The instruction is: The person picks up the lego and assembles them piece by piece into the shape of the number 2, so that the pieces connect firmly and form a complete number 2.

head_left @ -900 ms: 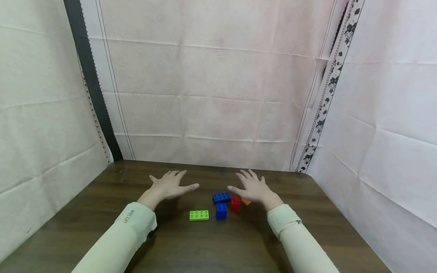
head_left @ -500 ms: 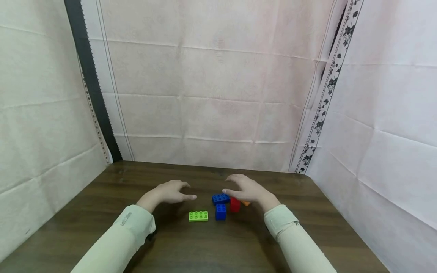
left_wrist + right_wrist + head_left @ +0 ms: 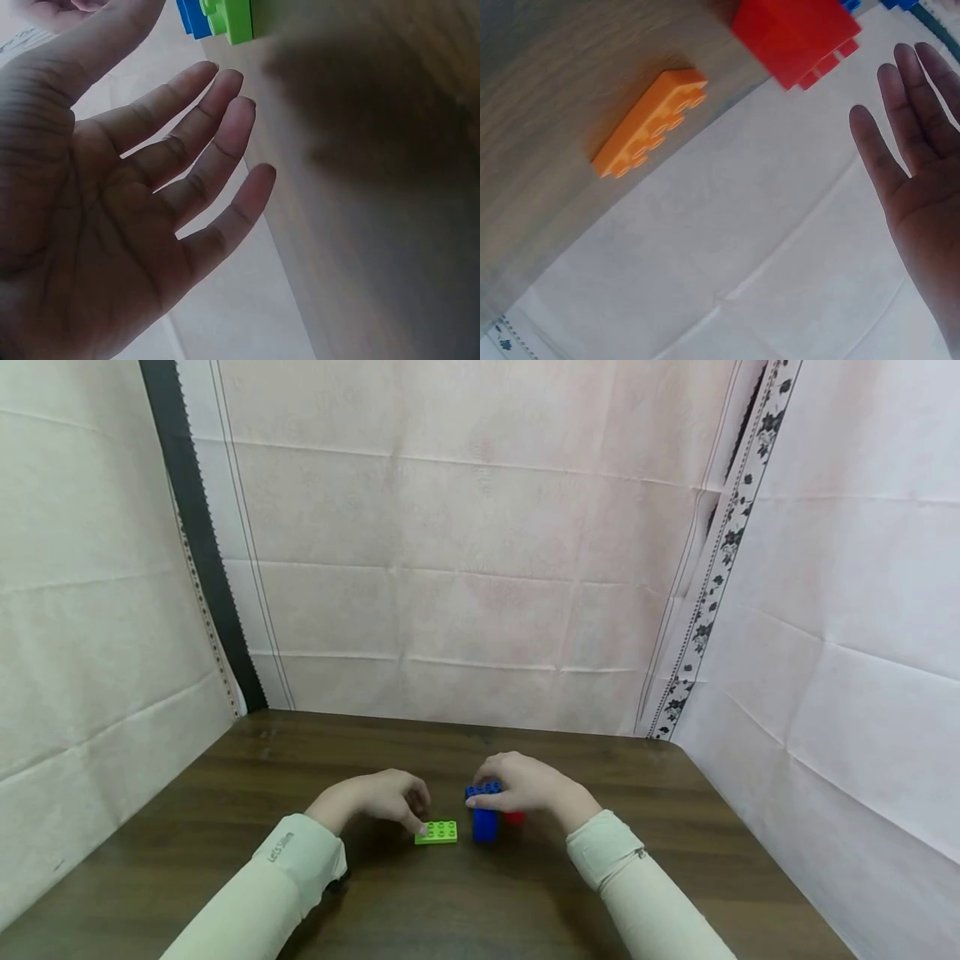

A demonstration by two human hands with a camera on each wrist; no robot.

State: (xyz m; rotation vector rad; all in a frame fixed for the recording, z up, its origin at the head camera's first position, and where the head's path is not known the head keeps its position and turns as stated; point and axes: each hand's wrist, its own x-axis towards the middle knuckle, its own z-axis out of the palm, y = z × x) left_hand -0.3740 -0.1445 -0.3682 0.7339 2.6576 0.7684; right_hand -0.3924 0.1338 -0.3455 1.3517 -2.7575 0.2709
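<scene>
Over the middle of the table, my left hand (image 3: 375,797) comes down at a lime-green brick (image 3: 441,833), its thumb tip at the brick's left end. The left wrist view shows its fingers (image 3: 229,142) loosely bent, with nothing between them. My right hand (image 3: 531,787) reaches over a blue brick (image 3: 483,789) behind, thumb and fingertips spread on either side of it. A second blue brick (image 3: 485,827) stands in front, below that thumb. Partly hidden under the right hand is a red brick (image 3: 514,818). The right wrist view shows its fingers (image 3: 922,112) straight.
An orange brick (image 3: 651,124) lies on the table near the red one, hidden by the right hand in the head view. The dark wooden table (image 3: 420,910) is bounded by pale cloth walls (image 3: 480,610) at the back and both sides.
Both hands have lowered and moved inward, from fingers spread wide to fingers bent down near the bricks. The right hand now covers the orange brick and part of the red one. The bricks keep their places.
</scene>
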